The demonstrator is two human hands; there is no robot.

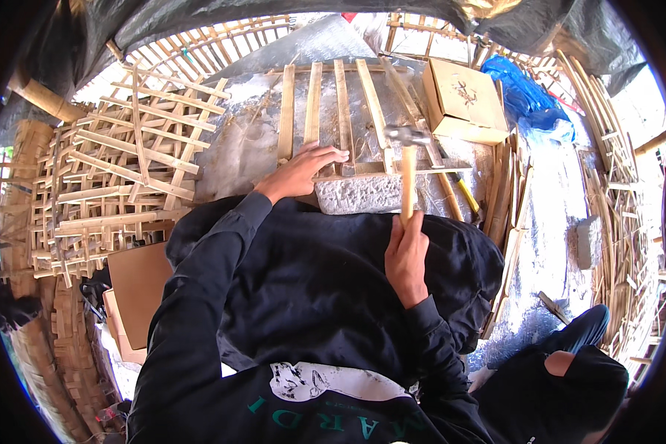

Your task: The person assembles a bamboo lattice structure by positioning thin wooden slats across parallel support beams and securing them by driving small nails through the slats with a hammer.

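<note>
My right hand [407, 259] is wrapped round the wooden handle of a hammer [408, 174], whose metal head is raised near the right end of a crosspiece. My left hand [302, 172] lies with its fingers stretched over the near ends of the slats at the left. Several pale wooden slats [313, 103] run away from me, side by side, with a thin crosspiece [422, 170] across their near ends. That end rests on a rough grey block [362, 194] in front of my lap. Whether the left fingers pinch a nail is too small to make out.
Stacked slat frames [137, 148] stand at the left beside a brown cardboard box [140, 288]. Far right are a closed carton [466, 100] with nails on top and a blue plastic bag [529, 96]. A yellow-handled tool [468, 194] lies nearby. Another person [555, 385] sits at lower right.
</note>
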